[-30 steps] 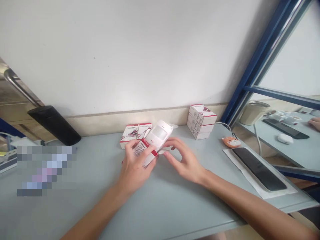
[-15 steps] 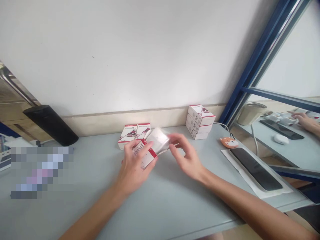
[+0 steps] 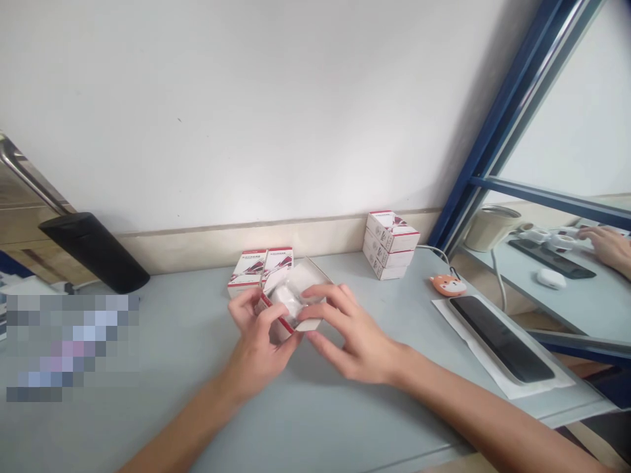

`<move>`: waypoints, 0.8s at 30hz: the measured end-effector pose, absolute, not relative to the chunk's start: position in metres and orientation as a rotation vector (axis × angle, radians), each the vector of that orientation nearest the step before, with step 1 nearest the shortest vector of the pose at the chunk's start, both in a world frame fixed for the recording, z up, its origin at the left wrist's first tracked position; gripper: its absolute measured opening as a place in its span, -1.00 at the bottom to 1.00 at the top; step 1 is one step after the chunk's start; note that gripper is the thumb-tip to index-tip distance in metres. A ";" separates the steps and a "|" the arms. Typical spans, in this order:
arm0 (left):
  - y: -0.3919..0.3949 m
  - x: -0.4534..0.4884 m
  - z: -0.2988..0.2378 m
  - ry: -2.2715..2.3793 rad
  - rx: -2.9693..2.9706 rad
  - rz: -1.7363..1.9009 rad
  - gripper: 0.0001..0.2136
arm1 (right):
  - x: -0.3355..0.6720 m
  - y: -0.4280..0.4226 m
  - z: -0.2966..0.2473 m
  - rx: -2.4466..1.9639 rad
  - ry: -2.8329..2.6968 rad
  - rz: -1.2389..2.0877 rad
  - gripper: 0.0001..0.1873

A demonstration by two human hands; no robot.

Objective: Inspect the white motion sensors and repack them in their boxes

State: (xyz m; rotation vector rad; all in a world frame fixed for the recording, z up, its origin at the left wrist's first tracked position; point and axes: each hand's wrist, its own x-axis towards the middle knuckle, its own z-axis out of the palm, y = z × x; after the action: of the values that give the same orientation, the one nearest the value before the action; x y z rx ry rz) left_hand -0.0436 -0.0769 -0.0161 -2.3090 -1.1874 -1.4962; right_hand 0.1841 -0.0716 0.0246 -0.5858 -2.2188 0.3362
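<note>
A small white and red cardboard box (image 3: 282,330) stands open, tilted in my left hand (image 3: 259,341), whose fingers and thumb are closed around its sides. Inside lies a white item (image 3: 287,301) wrapped in clear plastic; its kind cannot be made out. My right hand (image 3: 352,328) is at the open end. Its bent fingers reach over the rim to the plastic, while the thumb sits outside the box near its lower edge. A white flap (image 3: 311,270) rises at the back. Just behind are two similar closed boxes (image 3: 249,269), partly hidden by the held one.
Three similar boxes (image 3: 392,243) are stacked by the wall. To the right are an orange animal-faced case (image 3: 447,284) and a phone (image 3: 500,338) on white paper. A mirror (image 3: 557,269) leans there. A black cylinder-like object (image 3: 93,253) and a pixelated patch lie left.
The box has turned so its open top faces me, showing the wrapped item inside. My right hand has moved left, its fingers now over the box rim. The view has shifted slightly.
</note>
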 end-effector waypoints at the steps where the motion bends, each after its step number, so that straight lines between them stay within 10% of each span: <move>1: -0.078 -0.043 -0.017 -1.172 -2.305 -1.535 -0.60 | 0.184 -0.071 0.022 -0.572 -2.203 0.273 -0.68; 13: -0.087 -0.039 -0.013 -1.034 -2.439 -1.567 -0.52 | 0.188 -0.065 0.022 -0.540 -1.852 0.210 -0.54; 24: -0.081 -0.046 0.011 -0.988 -2.423 -1.356 -0.71 | 0.188 -0.064 0.028 -0.671 -1.916 0.519 -0.84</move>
State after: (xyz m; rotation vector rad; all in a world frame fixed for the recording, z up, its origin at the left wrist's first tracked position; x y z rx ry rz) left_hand -0.0459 -0.0812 0.0112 -2.4226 -0.9881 -1.3561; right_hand 0.1875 -0.0639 0.0282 -0.6711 -1.9162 0.5187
